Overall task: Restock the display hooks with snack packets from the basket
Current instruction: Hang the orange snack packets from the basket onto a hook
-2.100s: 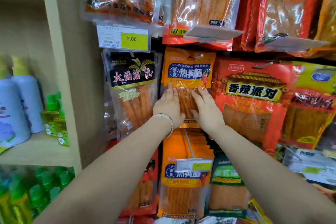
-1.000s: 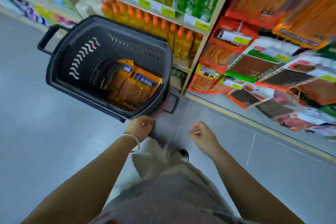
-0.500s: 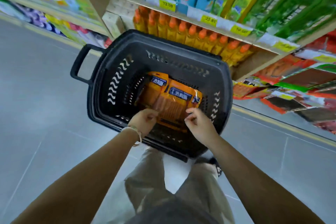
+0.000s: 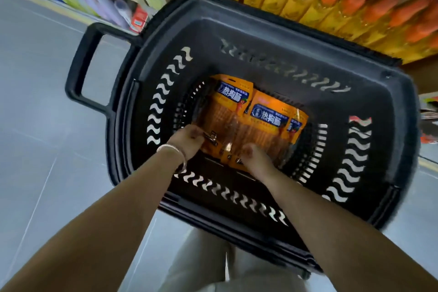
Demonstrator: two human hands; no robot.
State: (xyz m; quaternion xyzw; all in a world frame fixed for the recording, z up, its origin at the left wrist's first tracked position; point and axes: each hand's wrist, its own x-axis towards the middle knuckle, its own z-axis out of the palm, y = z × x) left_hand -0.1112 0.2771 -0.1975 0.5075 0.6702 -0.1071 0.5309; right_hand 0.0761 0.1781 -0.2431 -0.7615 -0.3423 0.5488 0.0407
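Black plastic basket [image 4: 260, 14] sits on the grey floor [image 4: 35, 125], its handle [image 4: 80, 66] sticking out on the left. Orange snack packets [image 4: 258, 121] lie overlapping on the basket's bottom. Both hands are inside the basket, a little apart. The left hand [image 4: 187, 140], with a bracelet [image 4: 175, 152] at the wrist, pinches the packets' near edge, and the right hand [image 4: 254, 159] curls its fingers onto that same edge. Orange-capped bottles [image 4: 331, 2] stand on a shelf beyond the basket's far rim.
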